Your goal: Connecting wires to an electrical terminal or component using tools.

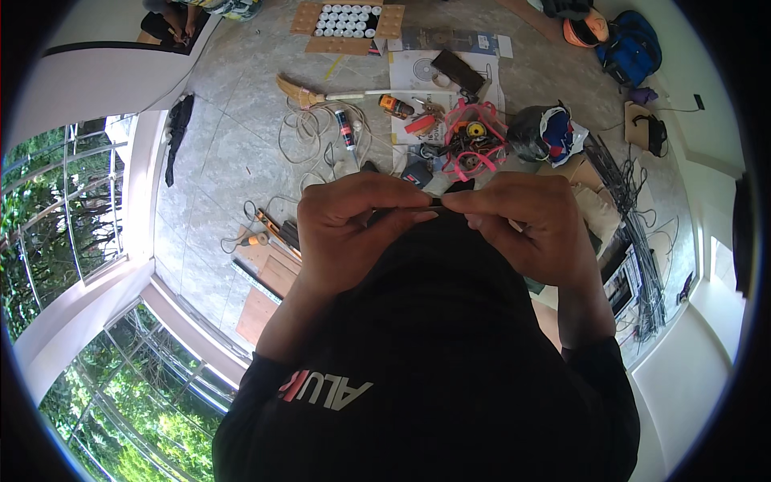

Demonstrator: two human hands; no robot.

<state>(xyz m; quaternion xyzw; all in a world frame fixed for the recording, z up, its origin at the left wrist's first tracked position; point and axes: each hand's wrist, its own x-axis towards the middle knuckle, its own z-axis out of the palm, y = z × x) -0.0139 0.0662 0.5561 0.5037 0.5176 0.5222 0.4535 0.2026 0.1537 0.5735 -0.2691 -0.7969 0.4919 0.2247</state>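
Observation:
Both of my hands are raised close together in front of my dark shirt. My left hand [341, 229] is closed, thumb and forefinger pinched together. My right hand [526, 225] mirrors it, its fingertips almost meeting the left ones. Between the two pinches shows a small dark piece [436, 202], too small for me to name, and the fingers cover most of it. On the floor beyond the hands lie a sealant tube [344, 130], a yellow-and-black cordless drill [394, 106] and a pink mesh bag [474, 145] full of tools.
A straw broom [301, 92] and loose pale cable [309, 132] lie on the tiles. At the back stands an open carton [299, 20] of white-topped containers. Bundled dark wires [634, 209] and a blue backpack [630, 52] are to the right. Another person [181, 24] crouches at far left.

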